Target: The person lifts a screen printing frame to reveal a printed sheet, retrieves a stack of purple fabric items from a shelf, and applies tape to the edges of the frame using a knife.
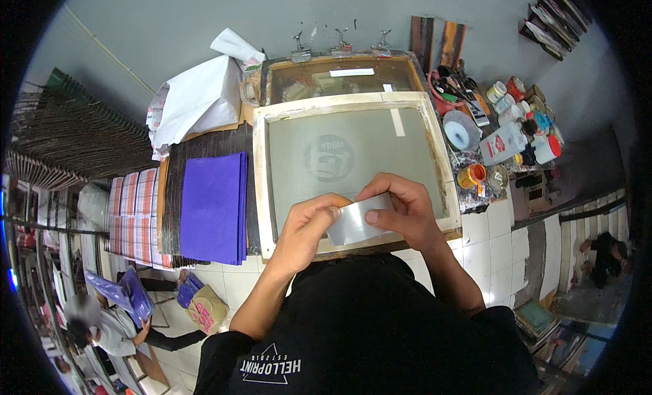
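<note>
Both hands grip a roll of silver tape (354, 225) above the near edge of a screen-printing frame. My left hand (305, 226) pinches its left side with the thumb on top, while the fingers of my right hand (407, 211) curl round the right side. Beneath them lies the white wooden frame (260, 171), its grey mesh (380, 160) carrying a faint round emblem. A short pale tape strip (397, 122) is on the mesh near the far right. Behind it, a second framed screen (305, 76) sits below three wing-nut clamps (341, 42).
Folded purple fabric (212, 208) and checked cloth (136, 211) lie to the left, near a white paper-wrapped bundle (197, 99). Jars, an orange ink tub (471, 175) and a plastic jug (502, 142) crowd the right. A person (115, 334) at lower left holds purple packages.
</note>
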Motion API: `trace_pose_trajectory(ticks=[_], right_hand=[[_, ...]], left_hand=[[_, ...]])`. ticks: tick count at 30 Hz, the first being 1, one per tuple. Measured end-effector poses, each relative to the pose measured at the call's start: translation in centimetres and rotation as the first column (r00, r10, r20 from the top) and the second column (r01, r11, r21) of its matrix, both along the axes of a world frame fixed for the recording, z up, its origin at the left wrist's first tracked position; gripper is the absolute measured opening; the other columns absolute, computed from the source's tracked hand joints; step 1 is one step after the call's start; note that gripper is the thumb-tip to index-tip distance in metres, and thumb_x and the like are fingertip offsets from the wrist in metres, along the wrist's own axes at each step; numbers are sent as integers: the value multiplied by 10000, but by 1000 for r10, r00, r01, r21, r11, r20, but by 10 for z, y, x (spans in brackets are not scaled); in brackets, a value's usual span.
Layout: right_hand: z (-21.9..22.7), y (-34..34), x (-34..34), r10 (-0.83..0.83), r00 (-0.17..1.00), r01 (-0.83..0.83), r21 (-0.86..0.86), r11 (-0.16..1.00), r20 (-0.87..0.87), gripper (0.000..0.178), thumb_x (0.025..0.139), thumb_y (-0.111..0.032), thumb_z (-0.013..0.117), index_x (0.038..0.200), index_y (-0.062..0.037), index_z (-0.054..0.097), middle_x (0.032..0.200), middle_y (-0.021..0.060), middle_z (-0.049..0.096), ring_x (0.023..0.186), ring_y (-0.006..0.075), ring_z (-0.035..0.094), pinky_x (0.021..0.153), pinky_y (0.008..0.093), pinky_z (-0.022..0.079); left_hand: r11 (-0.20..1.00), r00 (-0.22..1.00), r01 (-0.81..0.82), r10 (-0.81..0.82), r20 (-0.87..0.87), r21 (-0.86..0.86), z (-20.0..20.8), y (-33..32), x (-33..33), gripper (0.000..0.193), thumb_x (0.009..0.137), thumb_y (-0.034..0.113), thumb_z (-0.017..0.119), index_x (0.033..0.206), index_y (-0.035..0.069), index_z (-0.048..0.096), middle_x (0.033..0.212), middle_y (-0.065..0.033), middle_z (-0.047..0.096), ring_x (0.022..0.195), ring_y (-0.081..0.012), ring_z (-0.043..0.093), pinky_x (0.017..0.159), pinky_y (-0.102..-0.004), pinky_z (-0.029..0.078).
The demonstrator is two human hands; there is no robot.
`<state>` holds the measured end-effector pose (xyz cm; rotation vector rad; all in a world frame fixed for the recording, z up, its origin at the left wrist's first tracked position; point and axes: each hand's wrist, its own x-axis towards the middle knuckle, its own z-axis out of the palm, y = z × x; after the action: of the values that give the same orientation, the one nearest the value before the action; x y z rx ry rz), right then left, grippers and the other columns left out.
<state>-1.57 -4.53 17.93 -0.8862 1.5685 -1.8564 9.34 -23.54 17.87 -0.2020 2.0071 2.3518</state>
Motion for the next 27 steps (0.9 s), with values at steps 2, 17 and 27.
trace_pose_trajectory(ticks=[2,17,27], right_hand=[[0,-4,0,-15,995,16,16,1000,-94,204,848,-37,712,1044,11,683,1001,71,671,976,153,620,887,296,463],[-9,-19,-6,2,1000,-2,-84,996,-2,197,817,-1,708,1010,31,687,965,79,665,931,145,610,854,291,451],[-11,-24,-1,-19,999,17,-57,998,-32,204,806,-20,719,1003,24,690,953,76,664,923,143,610,847,292,454]], left_hand=[[999,1000,-8,9,19,-53,1,-2,0,317,937,92,429,1066,-54,679,956,-55,655,898,-117,561,843,-281,447],[941,994,-19,53,-91,339,-18,-11,0,313,881,4,473,1067,-119,692,1086,-147,697,1018,-202,615,949,-328,445],[924,983,-137,171,-64,356,-23,-3,4,287,866,-22,489,1027,-119,706,1098,-161,694,1008,-199,608,948,-332,437]])
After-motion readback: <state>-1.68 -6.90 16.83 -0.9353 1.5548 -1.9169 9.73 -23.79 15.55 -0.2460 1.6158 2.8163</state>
